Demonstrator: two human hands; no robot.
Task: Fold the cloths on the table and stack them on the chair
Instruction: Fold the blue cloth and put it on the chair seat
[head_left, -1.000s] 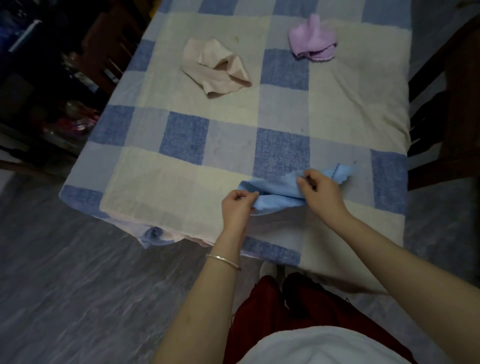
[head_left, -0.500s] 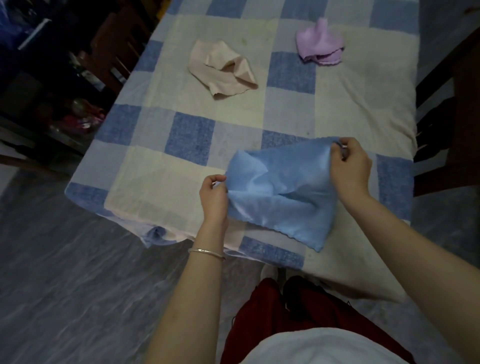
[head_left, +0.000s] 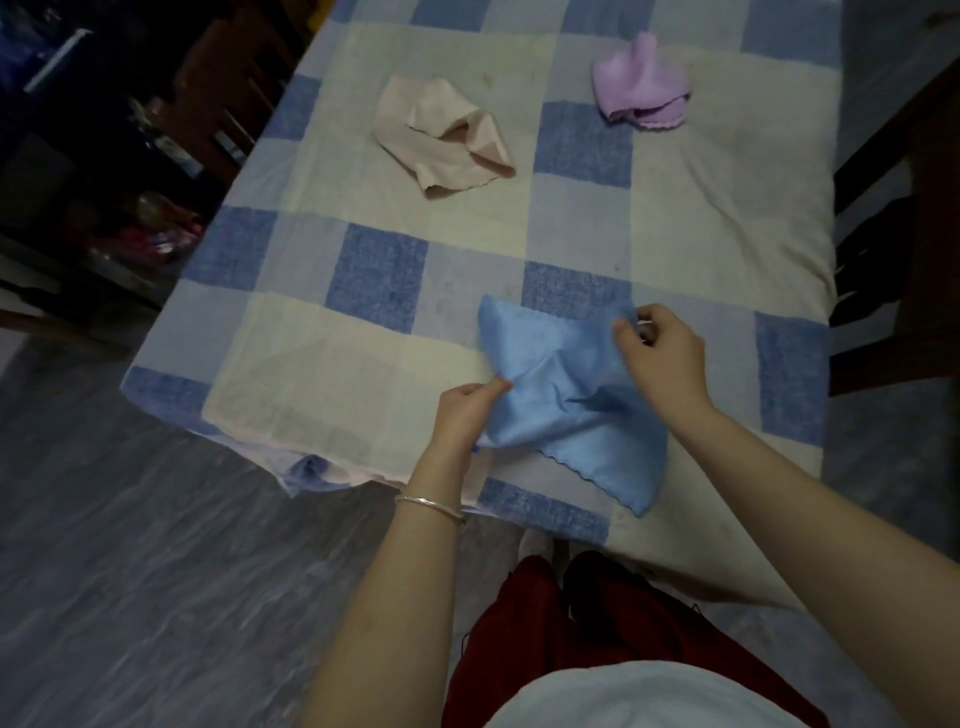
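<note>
The job has only just begun, I think. Three cloths are on the bench (head_left: 322, 364) and none of them is folded yet. The tan cloth (head_left: 441, 135) lies crumpled at the far side, a bit to the left. The purple cloth (head_left: 641, 85) lies bunched up at the far right. The chair (head_left: 924, 171) stands at the right of the bench. It is very dark there, so I cannot tell if anything is on it.

The blue cloth (head_left: 566, 395) is the one in hand. It lies at the near side of the bench, right of the middle. It is mostly opened out but has wrinkles in it. The left hand (head_left: 467, 410) pinches its left edge between thumb and fingers (head_left: 496, 387). The right hand (head_left: 662, 353) has its fingers (head_left: 623, 332) curled on the far right corner and seems to pinch it.

The blue cloth sits slanted, not square with the bench. Its long way runs from the far left corner to the near right corner. That near corner points at the person and rests close to the near edge of the bench.

What is left: smooth and fold the blue cloth, fold the other two, and stack all three on the chair.
</note>
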